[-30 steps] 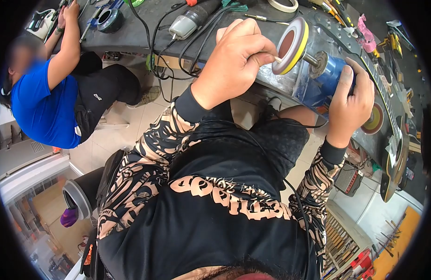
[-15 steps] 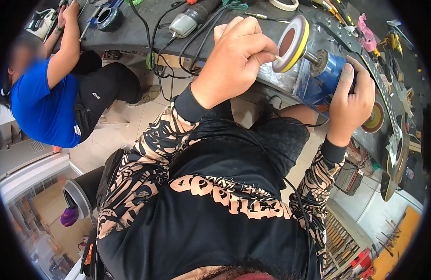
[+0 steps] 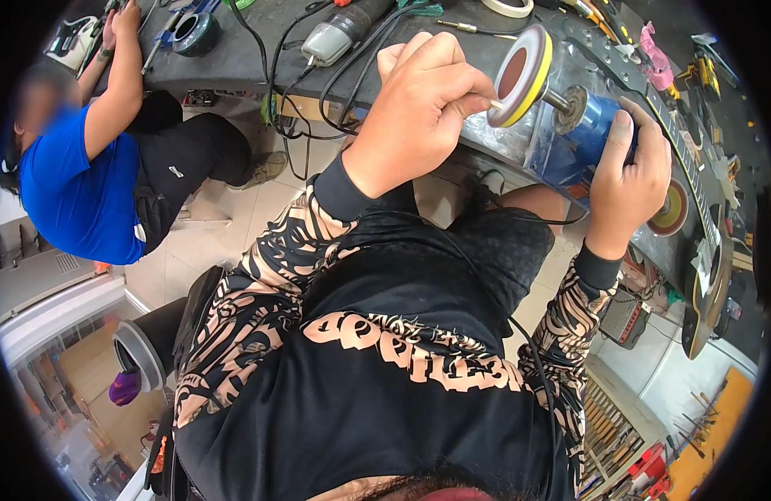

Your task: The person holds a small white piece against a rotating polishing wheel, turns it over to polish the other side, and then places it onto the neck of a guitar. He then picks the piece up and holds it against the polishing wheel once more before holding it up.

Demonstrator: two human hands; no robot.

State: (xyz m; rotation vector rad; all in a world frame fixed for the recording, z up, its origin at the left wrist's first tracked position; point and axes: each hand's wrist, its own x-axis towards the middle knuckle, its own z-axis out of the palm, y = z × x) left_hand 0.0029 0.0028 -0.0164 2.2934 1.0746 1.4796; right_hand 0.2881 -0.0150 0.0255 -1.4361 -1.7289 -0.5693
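My left hand (image 3: 427, 108) is closed in a pinch on a small pale sliver (image 3: 496, 104), whose material I cannot make out. The sliver's tip is at the face of a round sanding disc (image 3: 512, 77) with a yellow rim. That disc sits on the shaft of a blue bench grinder motor (image 3: 592, 129). My right hand (image 3: 631, 179) is wrapped over the near side of the motor housing, thumb on top. A second disc (image 3: 671, 209), partly hidden behind my right hand, is on the motor's other side.
Black cables (image 3: 273, 75) loop over the edge of the dark workbench (image 3: 227, 63). A grey power tool (image 3: 331, 42) and a tape roll (image 3: 509, 7) lie at the back. A guitar neck (image 3: 690, 171) runs along the right. A co-worker in a blue shirt (image 3: 76, 175) sits at left.
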